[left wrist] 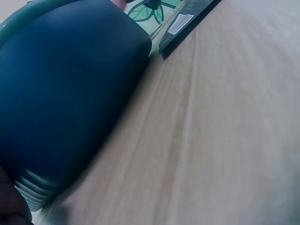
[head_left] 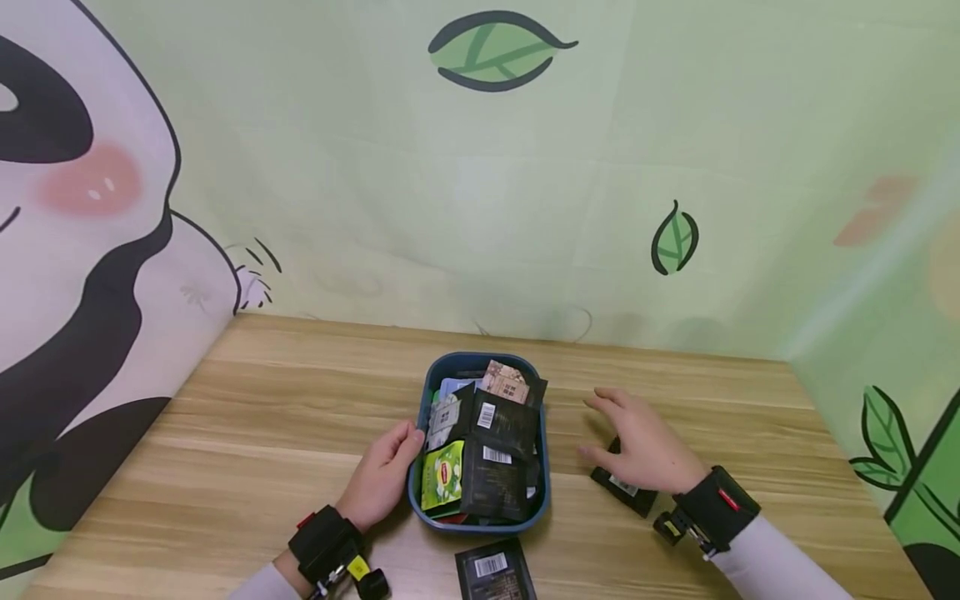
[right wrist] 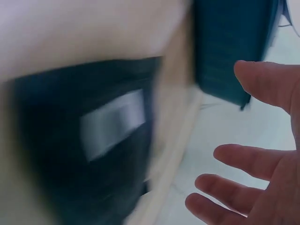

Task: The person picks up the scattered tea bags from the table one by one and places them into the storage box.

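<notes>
A dark blue plastic basket [head_left: 545, 500] stands on the table, filled with black sachets [head_left: 495, 479], a green-yellow Lipton tea sachet [head_left: 444, 477] and a pinkish-brown packet [head_left: 505, 381]. At its left side my left hand [head_left: 382, 471] holds the wall, thumb by the rim; most of its other fingers are hidden. In the left wrist view the basket's outer wall [left wrist: 70, 84] fills the upper left. My right hand [head_left: 645, 446] hovers to the right of the basket, fingers spread and holding nothing. Partly under it lies a black sachet [head_left: 626, 492] with a white label, blurred in the right wrist view [right wrist: 93, 140].
Another black sachet [head_left: 495, 573] with a barcode lies in front of the basket. The wood-grain table [head_left: 300, 400] reaches back to a green printed backdrop [head_left: 360, 167] with leaves and a panda.
</notes>
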The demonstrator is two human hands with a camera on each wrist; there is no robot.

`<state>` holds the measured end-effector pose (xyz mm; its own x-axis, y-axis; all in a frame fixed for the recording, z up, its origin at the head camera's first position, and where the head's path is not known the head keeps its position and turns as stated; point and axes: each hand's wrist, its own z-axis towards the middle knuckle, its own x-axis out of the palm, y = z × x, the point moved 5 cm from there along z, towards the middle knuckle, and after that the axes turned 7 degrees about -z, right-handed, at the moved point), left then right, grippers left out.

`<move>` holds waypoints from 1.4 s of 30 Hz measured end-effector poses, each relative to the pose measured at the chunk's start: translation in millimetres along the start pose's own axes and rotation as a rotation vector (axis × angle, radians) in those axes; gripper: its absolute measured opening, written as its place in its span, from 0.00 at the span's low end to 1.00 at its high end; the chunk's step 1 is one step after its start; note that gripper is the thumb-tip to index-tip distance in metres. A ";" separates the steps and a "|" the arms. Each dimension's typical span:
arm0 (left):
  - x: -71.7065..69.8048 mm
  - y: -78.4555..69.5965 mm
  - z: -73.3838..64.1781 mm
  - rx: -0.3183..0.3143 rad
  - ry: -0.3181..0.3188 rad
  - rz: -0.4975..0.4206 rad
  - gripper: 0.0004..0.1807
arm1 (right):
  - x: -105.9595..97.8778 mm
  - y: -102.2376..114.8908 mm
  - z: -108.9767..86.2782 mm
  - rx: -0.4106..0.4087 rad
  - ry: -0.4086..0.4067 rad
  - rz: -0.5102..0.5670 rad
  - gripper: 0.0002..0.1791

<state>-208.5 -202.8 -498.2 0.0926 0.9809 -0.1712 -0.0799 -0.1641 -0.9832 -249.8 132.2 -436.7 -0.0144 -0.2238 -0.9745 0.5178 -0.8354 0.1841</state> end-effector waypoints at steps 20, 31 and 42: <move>0.2 1.9 0.7 -0.015 -0.001 0.002 0.17 | 14.2 -10.0 -67.2 0.044 0.102 -0.133 0.35; -0.3 4.0 1.3 -0.018 0.001 -0.001 0.17 | 13.6 -3.2 -66.2 -0.033 0.071 -0.189 0.24; -0.8 3.1 0.8 -0.026 -0.004 0.002 0.16 | 5.5 13.2 -53.2 -0.159 -0.093 -0.343 0.13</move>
<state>-209.7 -204.0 -501.0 0.0885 0.9809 -0.1729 -0.0546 -0.1686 -0.9842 -197.6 146.6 -446.5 -0.2832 0.0043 -0.9591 0.5953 -0.7833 -0.1793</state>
